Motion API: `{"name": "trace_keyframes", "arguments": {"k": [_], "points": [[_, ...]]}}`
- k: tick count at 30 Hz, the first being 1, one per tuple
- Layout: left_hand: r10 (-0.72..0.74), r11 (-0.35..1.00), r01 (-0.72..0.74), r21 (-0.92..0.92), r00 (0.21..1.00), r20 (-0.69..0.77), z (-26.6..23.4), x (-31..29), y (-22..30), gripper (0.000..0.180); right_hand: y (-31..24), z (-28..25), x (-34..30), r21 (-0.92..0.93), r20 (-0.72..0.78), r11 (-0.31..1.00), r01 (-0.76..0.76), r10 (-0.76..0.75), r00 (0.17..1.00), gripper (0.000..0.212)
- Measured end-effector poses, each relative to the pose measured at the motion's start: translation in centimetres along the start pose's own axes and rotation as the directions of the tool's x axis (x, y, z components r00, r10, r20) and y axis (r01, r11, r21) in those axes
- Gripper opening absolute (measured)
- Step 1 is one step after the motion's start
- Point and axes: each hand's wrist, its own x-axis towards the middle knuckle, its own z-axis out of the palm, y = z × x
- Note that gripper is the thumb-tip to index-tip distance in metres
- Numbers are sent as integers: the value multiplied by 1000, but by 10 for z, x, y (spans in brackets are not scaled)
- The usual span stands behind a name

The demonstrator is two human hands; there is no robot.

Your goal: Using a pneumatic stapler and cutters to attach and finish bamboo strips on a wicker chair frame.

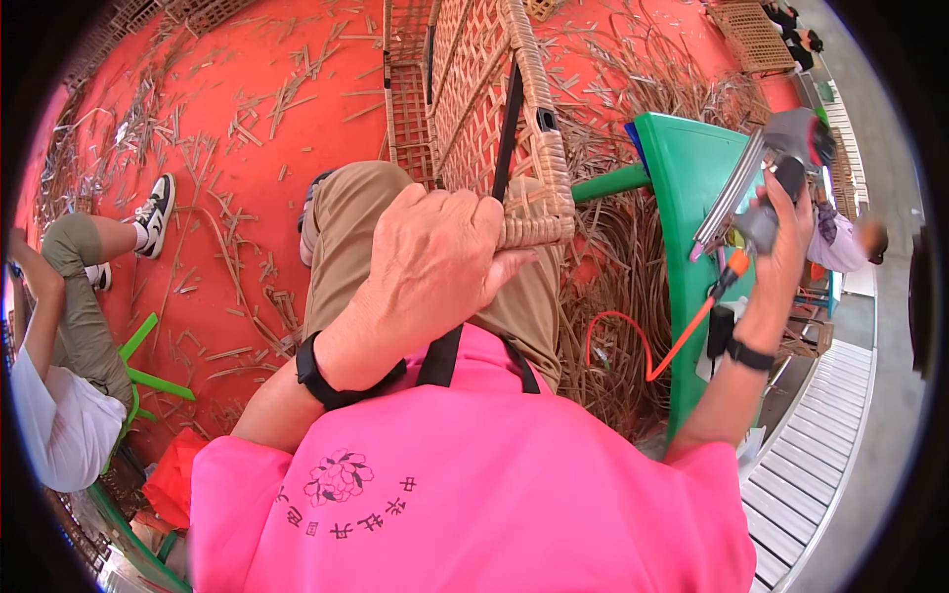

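My left hand [425, 252] is closed over the wrapped near edge of a woven wicker basket [474, 109], close to its corner. The basket stands tilted between my knees, its open lattice side facing left and dark flat bars along its frame. At the right, my right hand [788, 232] is wrapped round the grip of a grey and black air nail gun [791, 138] with a long silver magazine. An orange air hose [677, 346] is joined to the gun. The gun is over the green table; whether it touches the surface I cannot tell.
The green plastic table [682, 168] stands at my right. Heaps of cane strips [613, 316] lie beneath and beside it, with scraps over the red floor [237, 198]. A seated person [74, 405] is at the left, another person [840, 242] at the far right.
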Motion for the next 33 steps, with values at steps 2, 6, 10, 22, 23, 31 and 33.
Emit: {"name": "trace_keyframes", "arguments": {"k": [2,6,10,22,23,31,33], "points": [[12,1000,-11,5,1000,-11,1,-1,0,45,-49,4,-45,45,95,990,-131,127,987,30],[4,1000,-4,-7,999,-49,5,-3,-2,43,-98,27,-105,-147,243,964,-222,253,937,30],[6,999,-10,-37,994,-106,6,-6,-4,40,-122,55,-142,-212,321,875,-436,484,814,35],[6,998,-16,-68,990,-139,12,-10,-10,39,-160,88,-141,-441,378,761,-476,638,671,33],[1,997,-11,-71,990,-140,11,-10,-11,39,-162,89,-139,-444,378,760,-475,640,669,32],[8,996,-20,-87,990,-140,13,-10,-12,39,-177,97,-131,-483,377,746,-458,649,660,35],[6,996,-18,-89,991,-136,13,-10,-12,39,-174,98,-126,-501,388,726,-471,675,627,36]]}}
